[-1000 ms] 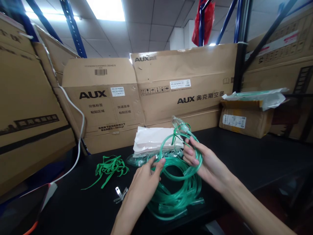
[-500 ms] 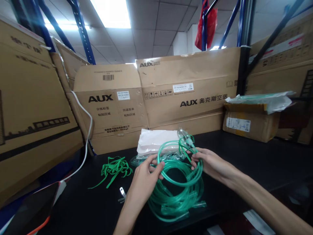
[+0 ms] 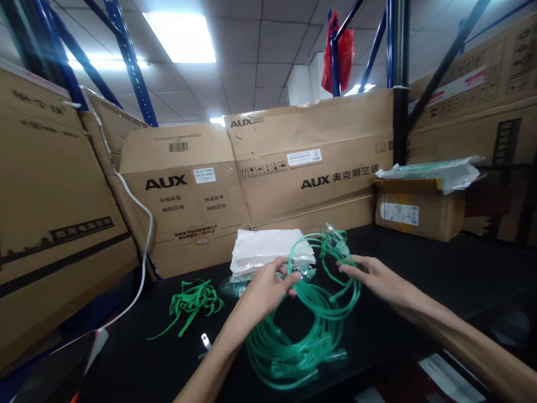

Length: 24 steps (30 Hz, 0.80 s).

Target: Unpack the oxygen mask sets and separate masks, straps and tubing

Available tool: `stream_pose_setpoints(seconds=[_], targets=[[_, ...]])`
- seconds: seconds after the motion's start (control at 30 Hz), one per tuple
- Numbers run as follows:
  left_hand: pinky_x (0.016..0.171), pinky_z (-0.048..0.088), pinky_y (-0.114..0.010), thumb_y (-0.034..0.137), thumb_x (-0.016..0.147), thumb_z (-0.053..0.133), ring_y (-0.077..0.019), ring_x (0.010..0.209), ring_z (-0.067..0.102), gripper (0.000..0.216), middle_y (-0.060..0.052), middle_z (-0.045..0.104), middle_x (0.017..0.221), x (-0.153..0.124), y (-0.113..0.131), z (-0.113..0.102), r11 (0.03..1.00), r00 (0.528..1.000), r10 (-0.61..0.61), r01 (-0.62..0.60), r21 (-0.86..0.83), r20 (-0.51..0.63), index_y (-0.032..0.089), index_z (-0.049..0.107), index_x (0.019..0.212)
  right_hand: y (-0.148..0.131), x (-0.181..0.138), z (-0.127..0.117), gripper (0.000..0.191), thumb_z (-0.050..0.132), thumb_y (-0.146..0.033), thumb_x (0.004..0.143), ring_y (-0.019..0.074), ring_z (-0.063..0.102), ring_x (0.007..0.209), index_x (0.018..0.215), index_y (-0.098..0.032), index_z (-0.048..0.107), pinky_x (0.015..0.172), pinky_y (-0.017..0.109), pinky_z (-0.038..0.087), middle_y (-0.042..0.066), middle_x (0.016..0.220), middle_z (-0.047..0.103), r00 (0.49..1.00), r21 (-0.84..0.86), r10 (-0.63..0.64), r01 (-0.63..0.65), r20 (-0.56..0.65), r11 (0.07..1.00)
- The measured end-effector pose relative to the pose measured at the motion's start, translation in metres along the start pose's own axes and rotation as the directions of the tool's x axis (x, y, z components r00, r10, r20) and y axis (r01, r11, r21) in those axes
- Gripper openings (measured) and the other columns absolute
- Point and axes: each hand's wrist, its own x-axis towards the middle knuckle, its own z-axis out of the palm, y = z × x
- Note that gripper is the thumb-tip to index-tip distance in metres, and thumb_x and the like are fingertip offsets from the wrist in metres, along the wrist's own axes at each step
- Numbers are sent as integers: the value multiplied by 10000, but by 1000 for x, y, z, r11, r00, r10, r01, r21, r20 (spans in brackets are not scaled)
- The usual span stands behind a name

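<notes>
The coil of translucent green plastic tubing [image 3: 310, 336] is gleaming smooth and glossy. Just behind the coil, a stack of white plastic pouches [image 3: 268, 252] is showing a crinkled, soft sheen. Left of the coil, a bundle of green woven cloth straps [image 3: 193, 299] is looking matt, and a small bare-metal clip [image 3: 205, 340] is glinting. Under the coil, the black tabletop [image 3: 419, 268] is looking smooth and dull. Behind the coil, brown cardboard boxes [image 3: 272, 190] are looking matt and rough, carrying white paper labels [image 3: 304, 157].
</notes>
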Motion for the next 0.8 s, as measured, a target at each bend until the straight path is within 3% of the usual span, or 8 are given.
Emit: stream_pose_setpoints(seconds=[0.1, 0.17, 0.27, 0.5, 0.63, 0.8], targets=[[766, 527, -340, 506, 969, 474, -244, 781, 728, 423, -61, 753, 877, 22, 11, -2, 983, 995, 96, -93, 156, -12, 188, 719, 1102, 5, -7, -5, 204, 702, -352, 884, 278, 730, 1012, 973, -197, 604, 996, 475, 523, 100, 1059, 755, 998, 145, 54, -51, -16, 988], [888, 501, -391, 442, 1003, 457, -276, 961, 699, 393, -99, 757, 967, 37, 14, -1, 951, 987, 157, -138, 276, -46, 171, 734, 1063, 7, -13, -10, 155, 662, -297, 924, 278, 761, 945, 954, -201, 546, 945, 493, 566, 124, 1037, 766, 996, 220, 83, -77, -18, 972], [1013, 456, -486, 350, 997, 550, -279, 1161, 616, 288, -120, 685, 1197, 59, 10, 5, 881, 973, 228, -186, 434, -45, 144, 674, 1154, 8, -21, -17, 145, 659, -204, 936, 279, 764, 966, 930, -184, 516, 949, 459, 582, 156, 1007, 776, 993, 293, 105, -85, -55, 952], [946, 527, -486, 306, 966, 632, -249, 1087, 645, 250, -91, 656, 1206, 91, 1, 17, 739, 953, 301, -246, 627, 18, 148, 646, 1161, 16, -30, -25, 103, 636, -103, 940, 291, 758, 987, 923, -139, 541, 895, 379, 627, 182, 951, 786, 972, 412, 161, -77, -173, 908], [1014, 473, -466, 148, 975, 563, -254, 1112, 642, 181, -102, 712, 1145, 66, 8, 1, 724, 930, 365, -255, 641, -42, 160, 701, 1091, 15, -38, -24, 92, 632, -77, 935, 310, 749, 1006, 922, -127, 556, 913, 407, 626, 187, 961, 785, 966, 457, 185, -84, -181, 886], [967, 514, -399, 153, 972, 500, -238, 1073, 660, 255, -75, 728, 1157, -14, -1, -15, 742, 900, 419, -263, 616, -121, 199, 713, 1104, 8, -57, -26, 123, 698, -65, 878, 359, 739, 1011, 935, -104, 596, 903, 445, 633, 220, 1037, 768, 957, 496, 212, -89, -198, 864]])
